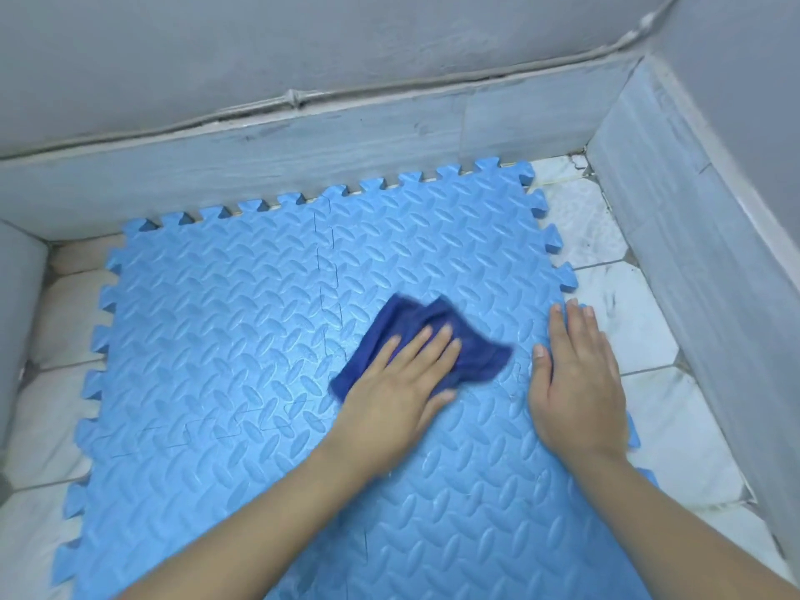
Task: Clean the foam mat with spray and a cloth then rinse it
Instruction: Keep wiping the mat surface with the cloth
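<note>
— Where does the foam mat (242, 322) sit, and what are we dealing with?

— It lies flat on the pale tiled floor (640, 322), its far toothed edge just short of the grey skirting (303, 166) along the wall. It is several interlocking blue tiles with an embossed surface. We judge it light and bendy, soft enough to dent, and likely to slide or come apart at the seams if we push hard.

— And the cloth?

— The dark blue cloth (480, 352) is bunched on the mat, right of the mat's centre seam. Our left hand (398, 383) lies flat on it, fingers spread and pressing it down (no pinch, just palm weight). Its blurred edges suggest it is in motion.

— The other hand?

— Our right hand (575, 378) rests open, palm down, near the mat's right edge, holding nothing; we read it as pinning the mat against sliding.

— Where would we take hold for the rinse?

— By an outer edge with both hands, we think, since one corner lifted alone may pull the tiles apart. No spray bottle is in view.
</note>
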`<state>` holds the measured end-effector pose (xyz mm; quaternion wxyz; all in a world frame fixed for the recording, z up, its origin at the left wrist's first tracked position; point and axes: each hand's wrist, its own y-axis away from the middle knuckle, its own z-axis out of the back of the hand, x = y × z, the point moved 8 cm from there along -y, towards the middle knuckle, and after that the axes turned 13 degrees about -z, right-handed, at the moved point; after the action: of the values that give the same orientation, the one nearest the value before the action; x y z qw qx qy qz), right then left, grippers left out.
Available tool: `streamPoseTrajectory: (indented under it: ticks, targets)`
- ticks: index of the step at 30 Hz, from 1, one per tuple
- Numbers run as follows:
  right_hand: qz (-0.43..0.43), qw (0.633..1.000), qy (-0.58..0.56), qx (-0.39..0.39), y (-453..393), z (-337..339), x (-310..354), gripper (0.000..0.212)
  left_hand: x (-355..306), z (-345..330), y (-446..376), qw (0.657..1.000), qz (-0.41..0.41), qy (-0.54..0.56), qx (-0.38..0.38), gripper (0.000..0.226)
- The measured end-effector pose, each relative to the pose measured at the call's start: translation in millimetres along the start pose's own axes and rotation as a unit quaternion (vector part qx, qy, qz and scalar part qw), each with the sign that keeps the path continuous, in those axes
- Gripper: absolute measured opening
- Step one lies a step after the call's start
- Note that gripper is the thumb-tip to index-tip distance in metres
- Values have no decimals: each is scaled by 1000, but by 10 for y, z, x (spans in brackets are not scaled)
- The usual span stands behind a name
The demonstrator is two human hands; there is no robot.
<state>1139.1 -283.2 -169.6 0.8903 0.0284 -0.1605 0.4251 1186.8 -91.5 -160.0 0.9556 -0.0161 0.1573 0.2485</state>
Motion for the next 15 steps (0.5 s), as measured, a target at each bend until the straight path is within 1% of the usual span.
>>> streamPoseTrajectory:
  ticks: [2,3,5,8,10,12,15]
  targets:
    - [-3,1000,3,-2,5,6,5,56,74,4,410,999,32,-36,-5,57]
    - [-2,1000,3,-5,-4,3,1,55,158,5,380,998,40,-48,-12,57]
    - [1,1000,4,2,-7,-15,1,55,298,70,0,996,70,-56,-20,57]
    - [-1,1000,-4,10,-8,-17,7,55,574,199,-798,988,143,-28,-49,55]
    - [-3,1000,-6,19,-2,-12,2,56,638,223,-1126,984,173,-18,-47,54]
    - [5,1000,-3,24,-12,-5,11,57,577,193,-1182,985,167,-23,-39,55]
    - [15,1000,-6,23,-23,13,17,58,385,97,-699,991,130,-28,-35,56]
